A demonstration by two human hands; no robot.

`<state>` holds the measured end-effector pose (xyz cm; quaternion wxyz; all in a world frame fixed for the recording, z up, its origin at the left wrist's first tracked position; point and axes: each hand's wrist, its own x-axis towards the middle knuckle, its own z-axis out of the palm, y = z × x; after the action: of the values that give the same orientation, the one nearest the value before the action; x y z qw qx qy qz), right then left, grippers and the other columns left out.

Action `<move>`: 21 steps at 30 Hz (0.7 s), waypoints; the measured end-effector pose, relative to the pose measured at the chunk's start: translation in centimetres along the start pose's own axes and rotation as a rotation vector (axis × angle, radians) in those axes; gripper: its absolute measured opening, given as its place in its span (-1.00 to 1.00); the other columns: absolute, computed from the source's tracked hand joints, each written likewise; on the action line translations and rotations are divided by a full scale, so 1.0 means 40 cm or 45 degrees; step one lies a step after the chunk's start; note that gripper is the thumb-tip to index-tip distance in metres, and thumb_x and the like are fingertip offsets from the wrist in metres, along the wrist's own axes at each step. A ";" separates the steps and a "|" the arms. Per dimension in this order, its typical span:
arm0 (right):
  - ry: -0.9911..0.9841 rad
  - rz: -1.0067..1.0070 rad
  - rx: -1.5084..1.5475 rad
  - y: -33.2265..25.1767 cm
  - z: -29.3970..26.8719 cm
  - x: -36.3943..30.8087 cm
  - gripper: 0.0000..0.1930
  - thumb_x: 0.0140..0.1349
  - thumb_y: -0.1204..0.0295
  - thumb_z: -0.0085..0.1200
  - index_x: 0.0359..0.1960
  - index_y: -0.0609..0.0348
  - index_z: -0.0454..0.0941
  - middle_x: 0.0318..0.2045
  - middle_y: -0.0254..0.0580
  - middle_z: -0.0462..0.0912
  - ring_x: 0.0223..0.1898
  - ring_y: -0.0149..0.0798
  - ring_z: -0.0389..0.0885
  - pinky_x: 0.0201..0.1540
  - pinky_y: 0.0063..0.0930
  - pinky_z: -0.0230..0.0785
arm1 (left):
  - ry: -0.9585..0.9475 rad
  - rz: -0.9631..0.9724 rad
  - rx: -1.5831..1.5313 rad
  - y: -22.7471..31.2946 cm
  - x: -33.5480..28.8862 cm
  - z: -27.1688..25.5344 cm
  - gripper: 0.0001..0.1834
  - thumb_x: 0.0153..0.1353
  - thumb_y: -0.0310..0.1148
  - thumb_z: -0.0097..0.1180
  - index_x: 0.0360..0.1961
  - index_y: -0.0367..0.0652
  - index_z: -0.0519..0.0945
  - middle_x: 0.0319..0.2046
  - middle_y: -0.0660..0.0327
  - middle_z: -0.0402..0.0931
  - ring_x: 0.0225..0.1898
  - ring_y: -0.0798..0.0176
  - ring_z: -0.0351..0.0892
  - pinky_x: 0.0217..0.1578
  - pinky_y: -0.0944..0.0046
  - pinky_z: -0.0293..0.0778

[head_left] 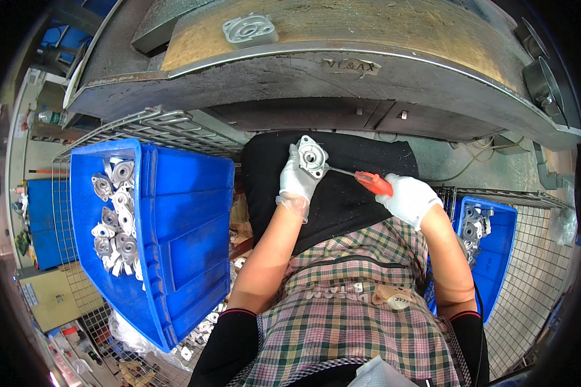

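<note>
My left hand, in a white glove, is closed round a silver-grey cast metal housing with a round bored centre and flange ears. It holds the part up over the black cloth on my lap. My right hand, gloved too, grips the red handle of a thin-shafted hand tool. The shaft points left and its tip meets or nearly meets the lower right edge of the housing. Whether the tip is a blade, file or driver cannot be made out.
To my left a large blue bin holds several similar castings. A smaller blue bin with castings stands at my right. Ahead, another housing sits on the wooden bench top, behind its metal edge. Wire mesh cages surround both bins.
</note>
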<state>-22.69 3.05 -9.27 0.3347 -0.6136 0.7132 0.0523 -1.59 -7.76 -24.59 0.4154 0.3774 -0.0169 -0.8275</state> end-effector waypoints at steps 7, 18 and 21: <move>-0.039 0.030 0.012 -0.005 -0.004 0.002 -0.63 0.17 0.15 0.08 -0.17 0.20 0.50 -0.31 0.13 0.63 -0.20 0.13 0.61 -0.12 -0.12 0.44 | -0.030 0.014 0.002 -0.001 -0.006 0.006 -0.46 0.32 0.16 -0.16 0.08 -0.01 0.46 -0.03 0.17 0.55 0.02 0.00 0.51 0.08 -0.13 0.30; -0.037 -0.045 0.031 -0.037 0.004 0.001 -0.64 0.16 0.15 0.10 -0.20 0.20 0.49 -0.32 0.13 0.63 -0.21 0.13 0.61 -0.14 -0.12 0.43 | -0.121 0.043 0.024 -0.002 0.012 -0.031 -0.47 0.30 0.12 -0.11 0.07 -0.04 0.46 -0.11 0.14 0.57 -0.08 0.00 0.57 -0.10 -0.06 0.45; -0.054 -0.048 0.035 -0.043 0.004 0.004 -0.65 0.16 0.15 0.10 -0.22 0.20 0.49 -0.33 0.13 0.63 -0.21 0.14 0.61 -0.14 -0.12 0.43 | -0.176 0.051 -0.003 -0.002 0.011 -0.031 -0.48 0.30 0.12 -0.10 0.05 -0.05 0.47 -0.13 0.14 0.58 -0.12 -0.01 0.58 -0.17 -0.05 0.48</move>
<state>-21.05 2.57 -8.89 0.3591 -0.6211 0.6948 0.0494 -1.01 -7.66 -25.79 0.4302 0.3183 -0.0520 -0.8432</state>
